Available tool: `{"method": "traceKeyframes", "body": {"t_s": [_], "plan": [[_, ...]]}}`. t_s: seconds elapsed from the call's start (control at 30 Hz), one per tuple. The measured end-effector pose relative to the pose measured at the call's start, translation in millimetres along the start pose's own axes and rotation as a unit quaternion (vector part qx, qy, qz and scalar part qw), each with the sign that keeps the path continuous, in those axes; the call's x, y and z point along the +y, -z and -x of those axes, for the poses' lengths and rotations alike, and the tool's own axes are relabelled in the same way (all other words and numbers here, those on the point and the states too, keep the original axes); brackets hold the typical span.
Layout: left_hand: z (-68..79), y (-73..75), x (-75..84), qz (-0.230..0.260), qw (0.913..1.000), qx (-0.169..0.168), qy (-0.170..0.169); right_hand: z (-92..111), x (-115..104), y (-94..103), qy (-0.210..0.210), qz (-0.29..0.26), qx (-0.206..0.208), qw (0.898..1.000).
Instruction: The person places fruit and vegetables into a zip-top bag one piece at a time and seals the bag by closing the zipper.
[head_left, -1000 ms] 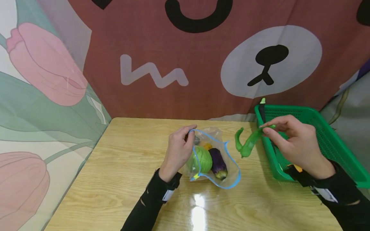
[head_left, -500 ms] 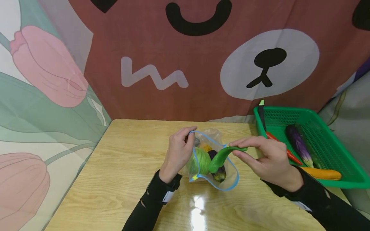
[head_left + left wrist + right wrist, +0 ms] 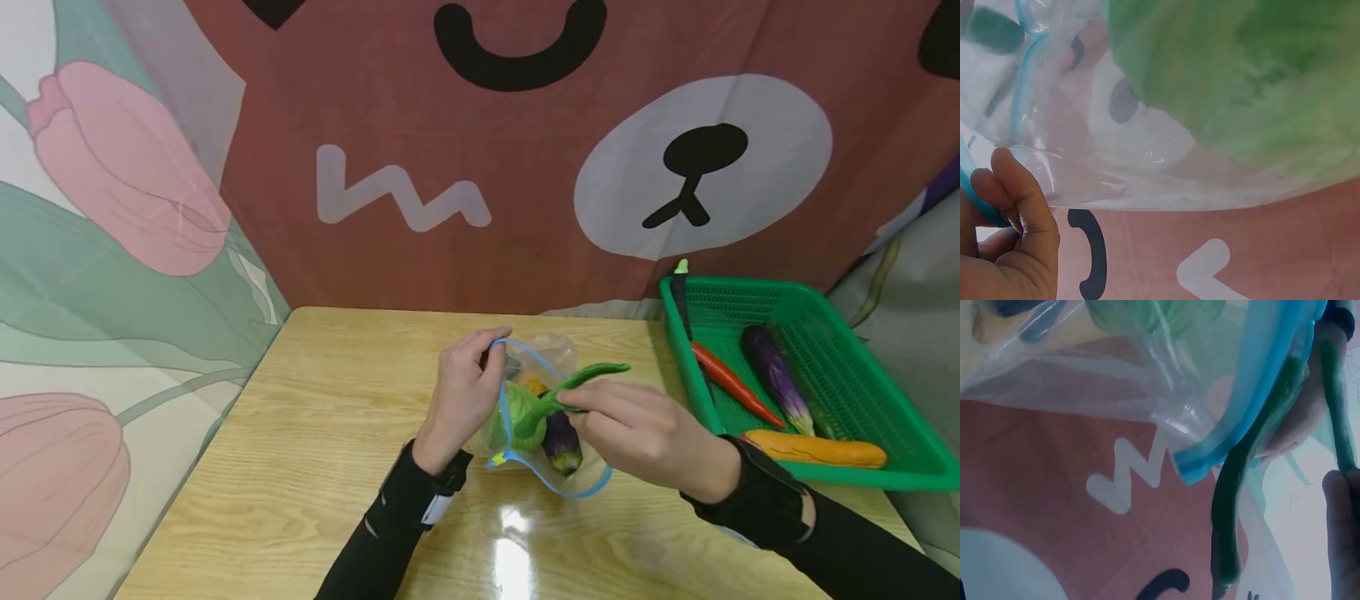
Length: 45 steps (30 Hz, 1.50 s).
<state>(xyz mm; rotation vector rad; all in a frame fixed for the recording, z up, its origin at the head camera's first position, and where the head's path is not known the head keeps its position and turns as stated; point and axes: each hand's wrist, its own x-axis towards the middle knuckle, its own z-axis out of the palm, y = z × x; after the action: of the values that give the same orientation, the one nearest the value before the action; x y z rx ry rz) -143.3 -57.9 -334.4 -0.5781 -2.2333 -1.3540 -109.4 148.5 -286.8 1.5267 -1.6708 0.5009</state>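
My left hand [image 3: 465, 392] pinches the blue-edged rim of a clear zip bag [image 3: 581, 493] and holds its mouth up. Inside lie a light green cabbage [image 3: 1229, 81], a dark purple eggplant [image 3: 562, 446] and something orange-yellow [image 3: 534, 383]. Over the bag's mouth, my right hand [image 3: 652, 433] pinches a long green chili pepper [image 3: 1336, 406] between thumb and fingers. A second green length of pepper [image 3: 1227, 519] angles away beside it, crossing the blue rim in the right wrist view. The lower end of the peppers overlaps the cabbage in the head view.
At the right stands a green plastic basket [image 3: 892, 375]. In it are a red chili pepper [image 3: 735, 385], a purple eggplant [image 3: 772, 375], a long orange-yellow vegetable [image 3: 821, 450] and a dark slim vegetable [image 3: 679, 296] leaning over the rim. A printed cloth [image 3: 375, 267] hangs behind the table.
My right hand has carried the green peppers left from beside the basket to over the bag, and turned them. My left hand stays at the rim.
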Motion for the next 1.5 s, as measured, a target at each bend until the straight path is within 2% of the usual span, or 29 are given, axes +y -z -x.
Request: {"method": "traceKeyframes", "body": {"t_s": [0.17, 0.3, 0.37, 0.5, 0.67, 0.73, 0.83, 0.93, 1.07, 1.13, 1.23, 1.37, 1.5], "plan": [[-0.1, -0.7, 2.0, 0.000, 1.0000, 0.000, -0.002, 10.6, 0.9, -2.4, 0.006, 0.063, -0.063, 0.996], [-0.7, -1.1, 3.5, 0.002, 1.0000, 0.000, -0.003, 16.3, -1.5, -11.0, 0.034, 0.129, -0.131, 0.982], [-0.6, -1.5, 4.1, 0.001, 1.0000, -0.002, -0.004, 16.7, -2.8, -15.0, 0.046, 0.145, -0.157, 0.976], [0.1, -2.2, 5.0, -0.001, 1.0000, -0.005, -0.006, 15.3, -4.5, -20.1, 0.070, 0.161, -0.171, 0.969], [0.2, -2.7, 4.2, 0.001, 1.0000, -0.003, -0.005, 13.3, -3.5, -24.5, 0.093, 0.156, -0.145, 0.973], [0.2, -2.7, 3.9, 0.001, 1.0000, -0.003, -0.005, 13.7, -4.0, -26.4, 0.097, 0.165, -0.154, 0.969], [0.3, -2.4, 3.9, 0.002, 1.0000, -0.004, -0.006, 15.8, -5.7, -29.3, 0.101, 0.197, -0.198, 0.955], [0.1, -2.0, 4.2, 0.002, 1.0000, -0.005, -0.007, 18.5, -6.7, -32.2, 0.106, 0.225, -0.249, 0.936], [-0.8, -1.9, 4.7, 0.000, 1.0000, -0.005, -0.004, 22.0, -4.9, -35.4, 0.107, 0.233, -0.297, 0.920], [-1.2, -1.9, 5.0, 0.000, 1.0000, -0.005, -0.001, 22.8, -3.8, -36.0, 0.104, 0.226, -0.317, 0.915], [-1.3, -2.0, 5.0, 0.001, 1.0000, -0.005, 0.001, 23.2, -3.2, -34.8, 0.091, 0.212, -0.338, 0.912], [-0.9, -2.0, 4.1, 0.003, 1.0000, -0.005, 0.003, 22.5, -4.0, -32.3, 0.061, 0.194, -0.344, 0.917], [-0.2, -1.8, 3.5, 0.003, 1.0000, -0.005, 0.001, 22.8, -3.7, -33.0, 0.050, 0.181, -0.339, 0.922]]}}
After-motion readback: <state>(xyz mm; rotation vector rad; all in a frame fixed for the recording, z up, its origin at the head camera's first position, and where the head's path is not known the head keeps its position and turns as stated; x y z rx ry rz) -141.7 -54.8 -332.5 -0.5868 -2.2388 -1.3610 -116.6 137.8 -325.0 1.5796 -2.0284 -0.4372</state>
